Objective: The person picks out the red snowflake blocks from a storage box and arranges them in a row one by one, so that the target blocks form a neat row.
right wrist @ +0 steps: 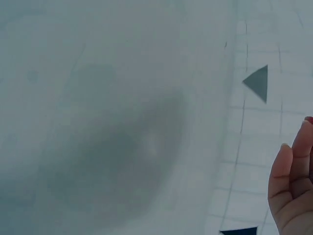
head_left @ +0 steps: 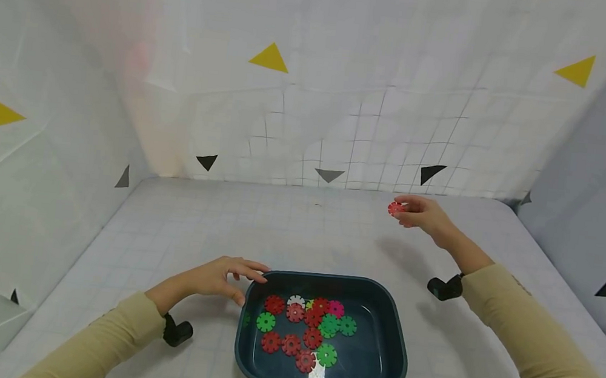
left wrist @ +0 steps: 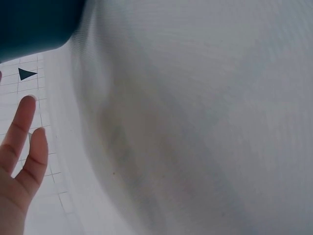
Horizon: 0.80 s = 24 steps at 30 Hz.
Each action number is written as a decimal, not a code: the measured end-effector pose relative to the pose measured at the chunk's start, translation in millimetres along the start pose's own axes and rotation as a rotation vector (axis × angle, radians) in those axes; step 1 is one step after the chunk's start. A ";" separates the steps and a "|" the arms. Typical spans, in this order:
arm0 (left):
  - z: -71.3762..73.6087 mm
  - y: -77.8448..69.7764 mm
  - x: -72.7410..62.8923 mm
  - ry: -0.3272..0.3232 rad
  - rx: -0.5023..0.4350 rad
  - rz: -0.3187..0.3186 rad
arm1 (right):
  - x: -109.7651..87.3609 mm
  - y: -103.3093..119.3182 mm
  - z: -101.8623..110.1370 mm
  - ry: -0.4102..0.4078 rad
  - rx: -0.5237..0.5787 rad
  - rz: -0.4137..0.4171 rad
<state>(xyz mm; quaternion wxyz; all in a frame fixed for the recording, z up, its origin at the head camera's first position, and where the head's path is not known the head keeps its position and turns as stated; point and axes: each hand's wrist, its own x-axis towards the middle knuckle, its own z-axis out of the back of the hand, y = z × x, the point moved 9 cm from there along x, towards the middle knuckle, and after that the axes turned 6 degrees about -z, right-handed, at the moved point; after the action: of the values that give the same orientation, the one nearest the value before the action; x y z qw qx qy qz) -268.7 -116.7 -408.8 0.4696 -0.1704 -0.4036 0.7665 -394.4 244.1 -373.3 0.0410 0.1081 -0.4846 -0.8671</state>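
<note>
My right hand (head_left: 425, 218), raised over the far right of the table, pinches a red notched plastic disc (head_left: 395, 208) between thumb and fingers. In the right wrist view a sliver of red (right wrist: 309, 119) shows at that hand's fingertips. My left hand (head_left: 218, 277) lies at the far left corner of a dark blue tray (head_left: 396, 356), fingers loosely extended, thumb and fingertips right at the rim. Inside the tray are several more discs: red ones (head_left: 271, 342), green ones (head_left: 326, 355), a white one (head_left: 296, 300) and a pink one (head_left: 336, 308), some overlapping.
A white gridded cloth covers the table (head_left: 212, 223). White sheets rise as a back wall (head_left: 332, 113) and side walls, marked with yellow triangles (head_left: 270, 57) and dark ones. Each wrist carries a black camera, such as the right camera (head_left: 444, 288).
</note>
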 end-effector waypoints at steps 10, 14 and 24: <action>-0.4 1.7 -0.5 0.000 0.003 0.010 | 6.6 -47.8 18.4 -0.063 0.025 -0.106; -0.6 1.4 -0.5 -0.001 -0.001 0.016 | 8.5 -62.2 22.5 -0.077 0.017 -0.131; -0.1 2.0 -0.6 -0.003 -0.015 0.028 | 5.1 -94.2 29.7 -0.107 -0.064 -0.264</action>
<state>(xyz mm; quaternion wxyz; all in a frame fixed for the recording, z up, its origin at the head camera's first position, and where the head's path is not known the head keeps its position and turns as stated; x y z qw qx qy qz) -269.6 -117.7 -410.5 0.4568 -0.1783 -0.4078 0.7702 -403.0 317.6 -439.0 -0.0960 0.1231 -0.4398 -0.8844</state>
